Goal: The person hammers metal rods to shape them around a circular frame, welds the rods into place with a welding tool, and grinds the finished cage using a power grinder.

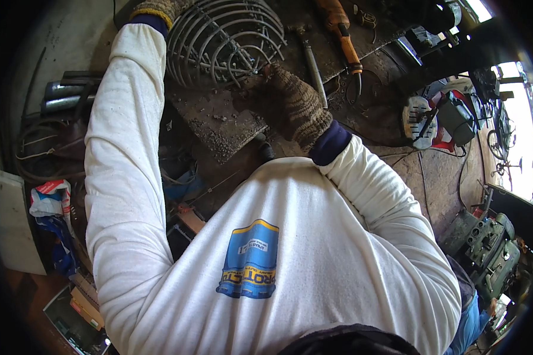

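Observation:
A domed grille of bent metal rods, made of several curved rings, lies on the dark metal worktable. My right hand, in a brown knitted glove, is at the grille's near edge, its fingers curled in around the rod ends there. At the grille's far left side is my left hand, gloved alike with a yellow cuff edge. The top of the picture cuts it off and its fingers are hidden. To the right of the grille lie a hammer with a metal handle and an orange power tool with its cord.
Dark grit covers the table's near corner. Metal cylinders and coiled cables are at left, above a plastic bag. A red and grey machine stands at right, with a green machine nearer. Someone in blue is at lower right.

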`<control>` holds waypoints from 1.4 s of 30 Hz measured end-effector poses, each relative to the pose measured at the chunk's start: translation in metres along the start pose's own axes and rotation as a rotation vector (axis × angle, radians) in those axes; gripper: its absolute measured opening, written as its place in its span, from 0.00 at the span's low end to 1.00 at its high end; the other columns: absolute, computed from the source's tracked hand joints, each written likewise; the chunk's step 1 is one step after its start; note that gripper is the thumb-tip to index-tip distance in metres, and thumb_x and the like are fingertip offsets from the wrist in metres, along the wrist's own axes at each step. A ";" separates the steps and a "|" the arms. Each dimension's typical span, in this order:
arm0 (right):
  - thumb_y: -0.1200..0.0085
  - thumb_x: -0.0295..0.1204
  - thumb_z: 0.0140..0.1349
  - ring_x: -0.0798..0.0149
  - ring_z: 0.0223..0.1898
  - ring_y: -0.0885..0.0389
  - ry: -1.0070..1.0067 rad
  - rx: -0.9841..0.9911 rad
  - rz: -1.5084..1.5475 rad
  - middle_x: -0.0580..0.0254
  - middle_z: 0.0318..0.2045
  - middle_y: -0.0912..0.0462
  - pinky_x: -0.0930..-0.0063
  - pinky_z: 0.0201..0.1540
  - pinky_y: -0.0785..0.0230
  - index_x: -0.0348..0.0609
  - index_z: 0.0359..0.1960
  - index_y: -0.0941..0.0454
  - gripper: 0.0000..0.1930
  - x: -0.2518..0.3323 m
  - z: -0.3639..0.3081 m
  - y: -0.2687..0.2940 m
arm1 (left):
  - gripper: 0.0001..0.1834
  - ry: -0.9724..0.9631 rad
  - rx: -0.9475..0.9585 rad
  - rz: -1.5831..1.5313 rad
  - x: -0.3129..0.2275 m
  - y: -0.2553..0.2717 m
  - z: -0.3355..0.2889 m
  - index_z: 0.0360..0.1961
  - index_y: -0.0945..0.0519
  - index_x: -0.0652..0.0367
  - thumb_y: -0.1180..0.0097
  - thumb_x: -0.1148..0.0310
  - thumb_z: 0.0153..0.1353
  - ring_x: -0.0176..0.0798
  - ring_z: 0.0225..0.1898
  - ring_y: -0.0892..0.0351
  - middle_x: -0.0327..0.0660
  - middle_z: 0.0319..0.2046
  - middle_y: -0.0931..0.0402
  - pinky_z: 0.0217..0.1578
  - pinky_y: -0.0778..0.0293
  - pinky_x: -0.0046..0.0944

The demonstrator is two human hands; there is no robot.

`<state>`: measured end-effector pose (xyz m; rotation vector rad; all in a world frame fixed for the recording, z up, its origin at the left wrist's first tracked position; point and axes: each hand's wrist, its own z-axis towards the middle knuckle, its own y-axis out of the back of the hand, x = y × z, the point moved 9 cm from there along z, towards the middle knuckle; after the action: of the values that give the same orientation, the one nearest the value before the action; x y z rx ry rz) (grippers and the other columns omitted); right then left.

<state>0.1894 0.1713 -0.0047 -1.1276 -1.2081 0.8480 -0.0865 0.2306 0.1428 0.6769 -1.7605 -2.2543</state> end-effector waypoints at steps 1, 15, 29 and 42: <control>0.40 0.40 0.65 0.49 0.46 0.18 0.022 -0.014 0.022 0.51 0.38 0.16 0.48 0.53 0.28 0.39 0.43 0.19 0.15 0.004 0.000 0.000 | 0.23 -0.183 0.008 0.277 -0.027 -0.005 0.003 0.47 0.16 0.57 0.48 0.50 0.65 0.55 0.45 0.18 0.53 0.44 0.17 0.46 0.25 0.48; 0.39 0.41 0.64 0.50 0.40 0.19 0.093 -0.194 0.118 0.52 0.38 0.16 0.49 0.50 0.29 0.41 0.42 0.20 0.16 0.000 0.001 0.030 | 0.29 0.193 -0.093 0.279 -0.014 -0.006 -0.031 0.61 0.28 0.52 0.52 0.44 0.67 0.53 0.61 0.29 0.49 0.59 0.28 0.62 0.34 0.48; 0.42 0.43 0.66 0.36 0.53 0.23 -0.106 -0.314 -0.024 0.39 0.50 0.21 0.42 0.63 0.33 0.31 0.53 0.26 0.26 -0.018 -0.011 0.068 | 0.39 0.423 -0.026 -0.168 0.070 -0.073 -0.084 0.62 0.25 0.46 0.51 0.29 0.61 0.52 0.63 0.28 0.47 0.60 0.24 0.64 0.36 0.49; 0.48 0.46 0.70 0.46 0.57 0.23 -0.119 -0.301 -0.301 0.43 0.62 0.27 0.50 0.63 0.32 0.37 0.61 0.30 0.27 0.004 -0.041 0.050 | 0.43 0.370 -0.073 -0.127 0.069 -0.077 -0.079 0.61 0.24 0.48 0.52 0.26 0.58 0.57 0.63 0.29 0.51 0.59 0.24 0.63 0.35 0.52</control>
<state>0.2340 0.1795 -0.0511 -1.1063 -1.5974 0.5199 -0.1008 0.1537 0.0389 1.1337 -1.4886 -2.0871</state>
